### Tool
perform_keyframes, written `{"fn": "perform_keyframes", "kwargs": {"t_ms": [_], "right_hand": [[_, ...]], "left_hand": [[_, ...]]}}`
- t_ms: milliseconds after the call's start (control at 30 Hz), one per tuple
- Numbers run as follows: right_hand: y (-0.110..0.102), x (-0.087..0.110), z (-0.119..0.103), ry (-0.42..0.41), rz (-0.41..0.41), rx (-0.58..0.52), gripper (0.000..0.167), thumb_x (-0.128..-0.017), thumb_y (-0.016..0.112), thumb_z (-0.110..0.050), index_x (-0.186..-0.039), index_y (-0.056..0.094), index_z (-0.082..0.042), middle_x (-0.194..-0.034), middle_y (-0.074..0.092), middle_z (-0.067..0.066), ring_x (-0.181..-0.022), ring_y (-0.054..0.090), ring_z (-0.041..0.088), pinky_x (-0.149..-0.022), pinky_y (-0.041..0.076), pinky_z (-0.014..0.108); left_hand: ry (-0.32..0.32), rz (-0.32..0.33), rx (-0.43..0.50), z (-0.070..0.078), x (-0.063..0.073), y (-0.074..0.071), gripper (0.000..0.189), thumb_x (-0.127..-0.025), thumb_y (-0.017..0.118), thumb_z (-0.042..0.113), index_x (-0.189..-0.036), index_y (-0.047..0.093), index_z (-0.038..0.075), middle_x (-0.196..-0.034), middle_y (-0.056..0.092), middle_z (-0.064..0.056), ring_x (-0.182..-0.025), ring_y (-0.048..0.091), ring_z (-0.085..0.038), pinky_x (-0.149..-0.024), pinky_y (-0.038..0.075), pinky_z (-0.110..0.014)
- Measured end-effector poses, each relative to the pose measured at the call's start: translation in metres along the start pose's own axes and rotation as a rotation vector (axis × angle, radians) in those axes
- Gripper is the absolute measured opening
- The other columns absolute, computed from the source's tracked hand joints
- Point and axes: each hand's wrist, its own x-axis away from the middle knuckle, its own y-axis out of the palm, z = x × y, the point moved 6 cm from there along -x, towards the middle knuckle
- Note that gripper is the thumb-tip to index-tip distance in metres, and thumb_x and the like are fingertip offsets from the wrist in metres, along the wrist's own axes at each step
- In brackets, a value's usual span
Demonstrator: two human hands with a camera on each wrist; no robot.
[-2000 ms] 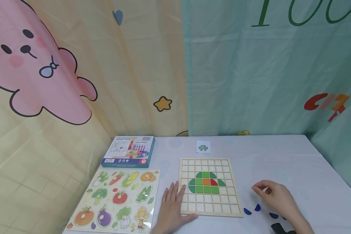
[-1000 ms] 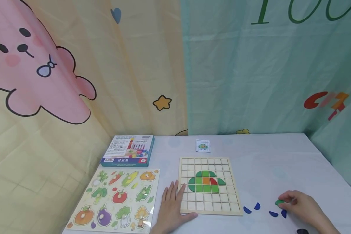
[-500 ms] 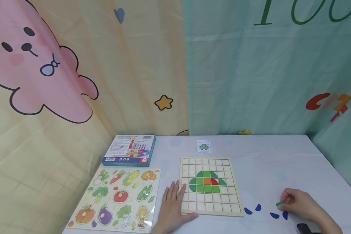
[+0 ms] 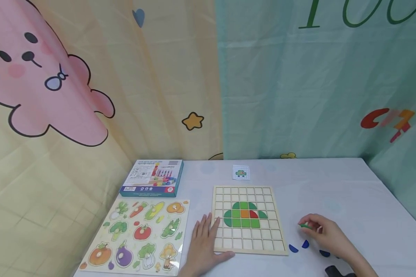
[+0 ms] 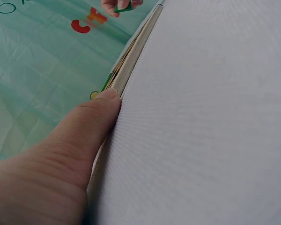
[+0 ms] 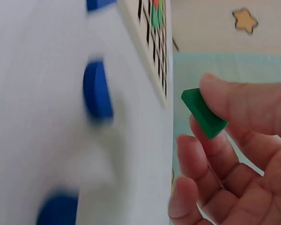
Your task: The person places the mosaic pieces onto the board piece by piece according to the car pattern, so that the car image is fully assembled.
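Observation:
My right hand (image 4: 327, 232) pinches a green block (image 6: 204, 113) between thumb and fingers, above the table to the right of the board. The other fingers are curled loosely beneath it in the right wrist view. My left hand (image 4: 203, 246) lies at the near left corner of a wooden grid board (image 4: 242, 245), fingers along its left side and thumb (image 5: 86, 136) against its near edge. On the board, green pieces (image 4: 245, 222), an orange square (image 4: 244, 214) and a red piece (image 4: 253, 214) form a car-like figure. Blue half-circle blocks (image 4: 293, 248) lie below my right hand.
Behind the board lies a small pattern card (image 4: 240, 172) with a similar figure. To the left are a vegetable puzzle board (image 4: 131, 234) and a flat printed box (image 4: 151, 179). A printed curtain (image 4: 284, 84) hangs behind the table (image 4: 332, 184).
My right hand has picked up the green block at the right and carried it leftward, nearer the board. My left hand has stayed at the board's corner.

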Motion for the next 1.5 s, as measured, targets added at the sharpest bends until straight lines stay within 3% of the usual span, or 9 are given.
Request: {"fn": "perform_keyframes", "kwargs": {"t_ms": [200,333,433,567,833,1067,1500], "right_hand": [[0.025,-0.016,-0.029,-0.012,-0.007,-0.132,0.016,-0.078,0.077,-0.009,-0.087,0.063,-0.009,-0.074,0.059,-0.002,-0.067,0.053,0.013,-0.056,0.046,0.023],[0.04,-0.024,-0.04,-0.008,-0.053,-0.237,0.019,-0.076,0.078,-0.011,-0.085,0.063,-0.005,-0.075,0.061,0.001,-0.066,0.057,0.016,-0.056,0.049,0.024],[0.048,-0.029,-0.045,-0.011,-0.066,-0.257,0.019,-0.075,0.079,-0.011,-0.083,0.063,-0.005,-0.073,0.062,0.001,-0.065,0.059,0.016,-0.056,0.049,0.024],[0.056,-0.034,-0.049,-0.01,-0.059,-0.247,0.016,-0.076,0.078,-0.007,-0.083,0.064,-0.003,-0.072,0.061,0.001,-0.063,0.059,0.016,-0.056,0.049,0.024],[0.066,-0.04,-0.053,0.0,-0.046,-0.226,0.011,-0.076,0.075,-0.001,-0.079,0.065,-0.003,-0.068,0.06,0.001,-0.06,0.058,0.016,-0.052,0.05,0.024],[0.068,-0.043,-0.054,0.028,-0.049,-0.169,0.01,-0.075,0.076,-0.001,-0.077,0.067,-0.006,-0.066,0.058,0.0,-0.059,0.054,0.015,-0.05,0.047,0.024],[0.065,-0.042,-0.055,0.006,-0.047,-0.098,0.015,-0.073,0.079,-0.004,-0.076,0.065,-0.008,-0.065,0.057,-0.001,-0.06,0.052,0.015,-0.051,0.044,0.025]], "left_hand": [[-0.01,-0.015,0.006,-0.001,0.0,0.002,0.104,-0.073,0.043,0.084,-0.15,0.029,0.014,-0.154,0.021,-0.014,-0.142,0.013,-0.031,-0.112,0.006,-0.044],[-0.013,-0.024,0.001,-0.002,-0.001,0.003,0.105,-0.073,0.041,0.085,-0.15,0.028,0.015,-0.154,0.021,-0.013,-0.142,0.012,-0.03,-0.113,0.006,-0.044],[-0.019,-0.035,0.001,-0.003,-0.001,0.004,0.105,-0.073,0.04,0.085,-0.15,0.028,0.015,-0.155,0.021,-0.013,-0.142,0.012,-0.03,-0.113,0.006,-0.045],[-0.028,-0.051,0.006,-0.003,-0.001,0.005,0.105,-0.073,0.04,0.085,-0.15,0.027,0.016,-0.155,0.02,-0.012,-0.142,0.01,-0.03,-0.114,0.004,-0.043],[0.004,0.004,-0.011,-0.002,0.001,0.001,0.104,-0.074,0.042,0.084,-0.149,0.03,0.013,-0.153,0.024,-0.014,-0.141,0.015,-0.031,-0.112,0.002,-0.041],[-0.012,-0.017,0.002,-0.002,0.0,0.003,0.104,-0.073,0.043,0.084,-0.149,0.029,0.015,-0.154,0.022,-0.013,-0.142,0.013,-0.03,-0.113,0.002,-0.041],[-0.013,-0.031,0.003,0.0,-0.001,-0.001,0.104,-0.073,0.044,0.083,-0.149,0.031,0.013,-0.153,0.022,-0.016,-0.141,0.015,-0.032,-0.112,0.013,-0.049]]}}
